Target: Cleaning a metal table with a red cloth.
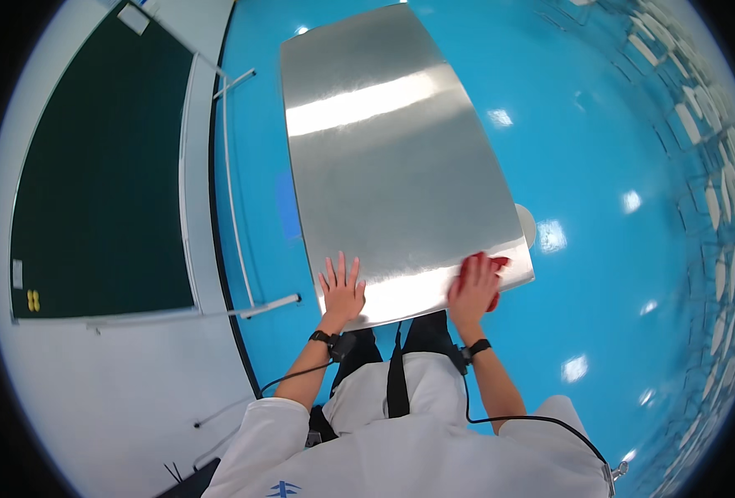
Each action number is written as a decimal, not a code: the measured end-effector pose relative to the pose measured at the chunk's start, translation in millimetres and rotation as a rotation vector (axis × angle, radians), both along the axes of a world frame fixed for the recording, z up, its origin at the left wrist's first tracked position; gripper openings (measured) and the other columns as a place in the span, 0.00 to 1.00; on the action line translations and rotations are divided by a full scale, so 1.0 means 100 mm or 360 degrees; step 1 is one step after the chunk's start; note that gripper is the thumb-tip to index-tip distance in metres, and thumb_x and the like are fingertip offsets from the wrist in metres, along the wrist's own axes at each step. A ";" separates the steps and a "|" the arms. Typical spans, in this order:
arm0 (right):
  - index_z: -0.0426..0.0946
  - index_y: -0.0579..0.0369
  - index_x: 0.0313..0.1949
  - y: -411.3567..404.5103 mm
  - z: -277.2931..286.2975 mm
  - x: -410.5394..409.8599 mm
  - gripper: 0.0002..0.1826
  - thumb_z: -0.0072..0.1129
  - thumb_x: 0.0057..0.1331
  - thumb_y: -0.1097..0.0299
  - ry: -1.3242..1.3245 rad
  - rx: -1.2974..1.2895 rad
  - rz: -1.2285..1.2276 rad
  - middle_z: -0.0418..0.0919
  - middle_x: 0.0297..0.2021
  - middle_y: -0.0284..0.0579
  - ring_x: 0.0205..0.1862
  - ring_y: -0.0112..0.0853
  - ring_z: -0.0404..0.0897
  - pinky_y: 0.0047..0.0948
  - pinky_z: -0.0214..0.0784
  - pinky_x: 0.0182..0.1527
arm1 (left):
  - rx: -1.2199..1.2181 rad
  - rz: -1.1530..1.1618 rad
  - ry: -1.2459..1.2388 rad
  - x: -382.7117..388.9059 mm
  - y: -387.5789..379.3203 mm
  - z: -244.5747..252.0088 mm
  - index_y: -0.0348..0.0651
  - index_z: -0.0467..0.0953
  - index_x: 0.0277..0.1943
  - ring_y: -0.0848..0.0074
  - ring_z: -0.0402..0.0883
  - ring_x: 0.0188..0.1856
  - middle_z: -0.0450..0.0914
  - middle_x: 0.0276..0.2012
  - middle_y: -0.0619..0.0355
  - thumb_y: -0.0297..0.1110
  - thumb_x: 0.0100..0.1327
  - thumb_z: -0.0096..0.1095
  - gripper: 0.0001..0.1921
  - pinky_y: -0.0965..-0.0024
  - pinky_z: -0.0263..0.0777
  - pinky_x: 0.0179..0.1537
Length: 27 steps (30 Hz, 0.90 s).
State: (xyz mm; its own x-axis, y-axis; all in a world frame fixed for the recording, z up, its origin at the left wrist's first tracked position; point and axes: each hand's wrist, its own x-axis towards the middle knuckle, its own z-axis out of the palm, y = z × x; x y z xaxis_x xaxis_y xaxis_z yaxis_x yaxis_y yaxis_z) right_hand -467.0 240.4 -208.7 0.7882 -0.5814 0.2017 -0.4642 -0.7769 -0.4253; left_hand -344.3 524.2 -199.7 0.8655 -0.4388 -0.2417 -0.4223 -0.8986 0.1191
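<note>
A long stainless-steel tabletop [398,180] stretches away in front of me, with bright light reflected across its near and far parts. My left hand [342,295] lies palm down near its front left corner, fingers spread and holding nothing. Near the front right corner, my right hand [474,292] presses on a crumpled red cloth [498,264], which shows around its fingers and partly beneath them. Black straps with small devices and cables are on both wrists.
Left of the table stand a white metal frame [234,205] and a wall with a dark green chalkboard [106,174]. A round white stool seat [527,225] peeks out at the table's right edge. Rows of white chairs [713,205] line the far right of the blue floor [598,162].
</note>
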 end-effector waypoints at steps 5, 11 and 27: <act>0.68 0.52 0.68 0.27 0.31 0.33 0.33 0.61 0.62 0.63 -0.0032 0.0220 0.1012 0.60 0.74 0.50 0.76 0.54 0.56 0.58 0.46 0.75 | -0.0109 0.0445 0.0010 -0.24 -0.51 0.12 0.54 0.44 0.81 0.40 0.26 0.80 0.31 0.82 0.45 0.51 0.74 0.44 0.37 0.26 0.25 0.72; 0.73 0.44 0.65 -0.72 0.25 0.34 0.31 0.62 0.60 0.65 -0.0124 0.0225 0.0831 0.64 0.73 0.46 0.75 0.52 0.58 0.58 0.53 0.73 | -0.0236 0.0668 0.0006 -0.44 -0.60 0.22 0.53 0.42 0.82 0.40 0.25 0.80 0.30 0.82 0.45 0.46 0.73 0.45 0.38 0.28 0.25 0.72; 0.73 0.44 0.65 0.20 0.28 0.60 0.34 0.68 0.58 0.59 -0.0056 0.0466 0.1712 0.62 0.73 0.48 0.74 0.54 0.59 0.57 0.51 0.74 | 0.0038 0.0682 0.0739 -0.23 -0.58 0.35 0.55 0.24 0.80 0.45 0.08 0.78 0.12 0.79 0.47 0.57 0.73 0.43 0.46 0.33 0.14 0.73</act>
